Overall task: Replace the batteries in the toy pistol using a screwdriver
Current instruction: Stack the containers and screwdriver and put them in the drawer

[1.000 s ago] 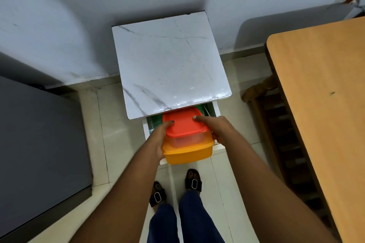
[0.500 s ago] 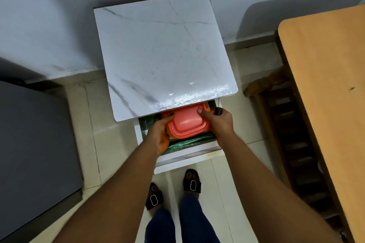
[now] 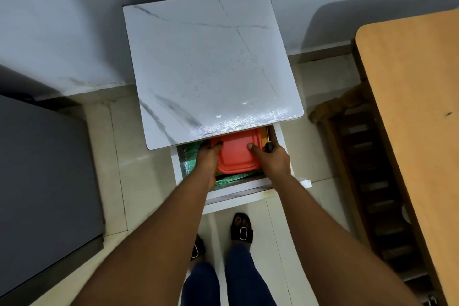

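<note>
A plastic container with a red lid [image 3: 236, 154] sits low inside the open drawer [image 3: 248, 187] of a small white cabinet. My left hand [image 3: 207, 160] grips its left side and my right hand [image 3: 274, 161] grips its right side, thumb on the lid. A black and yellow screwdriver handle [image 3: 269, 146] pokes up at the knuckles of my right hand; I cannot tell whether the hand holds it. The container's body is hidden in the drawer. No toy pistol or batteries are in view.
The cabinet's marble-patterned top [image 3: 211, 69] overhangs the back of the drawer. Green lining [image 3: 188, 160] covers the drawer floor. A wooden table [image 3: 417, 107] and a chair [image 3: 367, 181] stand at the right, a dark grey unit [image 3: 42, 181] at the left. My sandalled feet stand below the drawer.
Both hands lowered the container from above the drawer down into it and pushed it further back under the cabinet top. Its orange body has dropped out of sight.
</note>
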